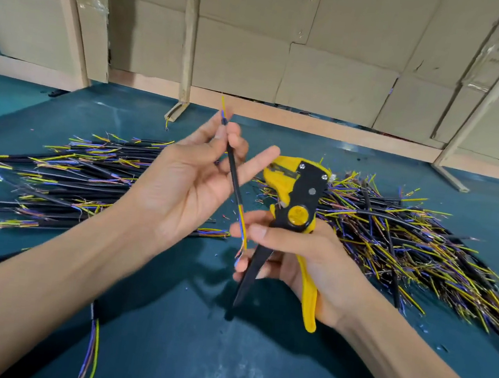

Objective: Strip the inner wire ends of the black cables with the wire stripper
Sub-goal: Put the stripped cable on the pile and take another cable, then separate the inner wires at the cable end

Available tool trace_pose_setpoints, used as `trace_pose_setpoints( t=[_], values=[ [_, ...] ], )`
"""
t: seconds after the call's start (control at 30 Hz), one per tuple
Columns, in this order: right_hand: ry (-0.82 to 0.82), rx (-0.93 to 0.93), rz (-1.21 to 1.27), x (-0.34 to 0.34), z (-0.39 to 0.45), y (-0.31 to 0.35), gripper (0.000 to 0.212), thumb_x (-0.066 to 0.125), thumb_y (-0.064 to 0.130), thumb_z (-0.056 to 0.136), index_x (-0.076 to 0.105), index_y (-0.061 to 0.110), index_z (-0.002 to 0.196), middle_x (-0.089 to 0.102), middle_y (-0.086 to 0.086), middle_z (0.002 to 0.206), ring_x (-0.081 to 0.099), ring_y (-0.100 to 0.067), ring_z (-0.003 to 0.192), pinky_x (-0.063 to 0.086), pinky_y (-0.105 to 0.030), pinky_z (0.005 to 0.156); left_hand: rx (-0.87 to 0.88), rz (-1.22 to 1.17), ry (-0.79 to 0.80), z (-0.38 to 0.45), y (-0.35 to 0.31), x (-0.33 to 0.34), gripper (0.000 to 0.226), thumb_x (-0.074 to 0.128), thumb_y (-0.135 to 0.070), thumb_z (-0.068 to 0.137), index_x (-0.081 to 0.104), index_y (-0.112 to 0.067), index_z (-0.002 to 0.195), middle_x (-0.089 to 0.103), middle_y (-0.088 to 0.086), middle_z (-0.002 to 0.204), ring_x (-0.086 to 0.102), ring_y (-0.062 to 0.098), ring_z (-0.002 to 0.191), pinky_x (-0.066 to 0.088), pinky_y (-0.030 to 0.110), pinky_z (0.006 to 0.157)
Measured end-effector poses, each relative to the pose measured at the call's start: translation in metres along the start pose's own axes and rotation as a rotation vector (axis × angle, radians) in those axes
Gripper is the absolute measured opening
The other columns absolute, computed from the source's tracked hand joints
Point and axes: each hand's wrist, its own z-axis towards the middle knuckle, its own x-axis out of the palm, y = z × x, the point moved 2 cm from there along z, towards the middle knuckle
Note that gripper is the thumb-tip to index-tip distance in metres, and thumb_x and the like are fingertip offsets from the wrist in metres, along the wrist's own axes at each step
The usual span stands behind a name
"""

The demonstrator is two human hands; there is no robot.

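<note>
Nearest me, a loose wire trails off the near edge of the table.

Above it, my right hand is clenched round the stripper, palm wrapped on the yellow and black handles, head pointing up and away. Its thumb and forefinger also pinch the lower inner wires of the cable. I judge this steadies the ends for inspection or for feeding into the jaws; the wires are not in the jaws now.

My left hand holds the cable higher up, thumb and fingertips pinching the black jacket, the other fingers spread and relaxed. The cable stands nearly upright between both hands, coloured wires showing at top and bottom.

Farther off, one pile lies toward the left edge, and another pile toward the right edge. I cannot tell which pile is finished.

Cardboard panels and wooden posts close off the far edge.
</note>
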Motion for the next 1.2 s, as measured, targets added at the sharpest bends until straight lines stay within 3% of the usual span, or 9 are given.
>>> trace_pose_setpoints(
  t=[0.13,0.23,0.3,0.33,0.43,0.53,0.8,1.03,1.2],
  values=[
    [0.012,-0.033,-0.001,0.001,0.000,0.002,0.013,0.075,0.005,0.080,0.078,0.012,0.090,0.073,-0.017,0.087,0.070,-0.034,0.066,0.059,-0.049,0.071,0.099,0.253,-0.057,0.001,0.002,-0.005,0.020,0.046,-0.013,0.105,0.054,-0.016,0.123,0.067,-0.003,0.091,0.059,0.010,0.071,0.058,0.034,0.079],
    [-0.048,-0.084,0.031,-0.002,0.001,0.003,0.014,0.076,0.004,0.078,0.077,0.010,0.091,0.072,-0.017,0.086,0.070,-0.036,0.065,0.059,-0.050,0.070,0.180,0.781,-0.039,-0.001,0.001,-0.010,0.027,0.062,-0.026,0.097,0.059,-0.017,0.122,0.070,0.002,0.090,0.060,0.016,0.072,0.053,0.030,0.070],
    [-0.091,-0.120,0.043,-0.005,0.002,0.004,0.015,0.076,0.005,0.078,0.076,0.009,0.092,0.071,-0.017,0.085,0.070,-0.037,0.066,0.059,-0.050,0.070,0.134,1.099,0.031,-0.003,0.004,-0.014,0.034,0.073,-0.028,0.086,0.065,-0.019,0.118,0.069,0.000,0.082,0.060,0.019,0.071,0.052,0.028,0.069],
    [-0.111,-0.137,0.037,-0.007,0.003,0.004,0.016,0.076,0.007,0.078,0.075,0.007,0.094,0.070,-0.017,0.084,0.069,-0.037,0.067,0.059,-0.051,0.071,0.080,1.148,0.062,-0.003,0.005,-0.017,0.034,0.076,-0.027,0.084,0.068,-0.019,0.116,0.071,0.002,0.080,0.062,0.020,0.072,0.054,0.028,0.070],
    [-0.175,-0.155,0.013,-0.011,0.005,0.004,0.023,0.076,0.011,0.079,0.074,0.004,0.100,0.069,-0.016,0.083,0.070,-0.040,0.069,0.059,-0.060,0.078,0.013,1.113,0.072,-0.003,0.007,-0.020,0.032,0.076,-0.025,0.083,0.071,-0.016,0.114,0.073,0.014,0.081,0.067,0.025,0.073,0.059,0.030,0.071],
    [-0.197,-0.165,0.009,-0.014,0.006,0.004,0.016,0.078,0.011,0.078,0.077,0.011,0.093,0.070,-0.019,0.082,0.071,-0.041,0.068,0.059,-0.062,0.079,-0.016,1.026,0.054,-0.002,0.006,-0.020,0.035,0.073,-0.022,0.080,0.069,-0.012,0.114,0.072,0.012,0.080,0.072,0.024,0.073,0.062,0.035,0.070],
    [-0.282,-0.201,0.024,-0.019,0.007,0.005,0.021,0.079,0.008,0.075,0.072,0.006,0.095,0.069,-0.019,0.080,0.070,-0.042,0.067,0.059,-0.051,0.072,-0.199,0.957,0.061,0.001,-0.006,-0.026,0.042,0.079,-0.017,0.071,0.075,-0.013,0.112,0.069,0.010,0.083,0.064,0.018,0.065,0.054,0.024,0.059],
    [-0.257,-0.235,0.029,-0.018,0.008,0.006,0.032,0.077,0.008,0.076,0.066,-0.001,0.105,0.067,-0.018,0.079,0.068,-0.041,0.068,0.059,-0.052,0.072,-0.394,0.918,0.149,-0.002,-0.013,-0.025,0.042,0.081,-0.001,0.074,0.075,-0.010,0.115,0.060,0.014,0.079,0.058,0.017,0.058,0.051,0.026,0.056],
    [-0.249,-0.266,-0.015,-0.015,0.005,0.004,0.022,0.077,0.011,0.077,0.070,0.003,0.097,0.069,-0.019,0.082,0.068,-0.041,0.066,0.058,-0.050,0.070,-0.469,0.891,0.172,-0.005,-0.012,-0.022,0.032,0.070,-0.003,0.078,0.076,-0.007,0.109,0.049,0.012,0.071,0.050,0.016,0.052,0.048,0.030,0.055]
  ],
)
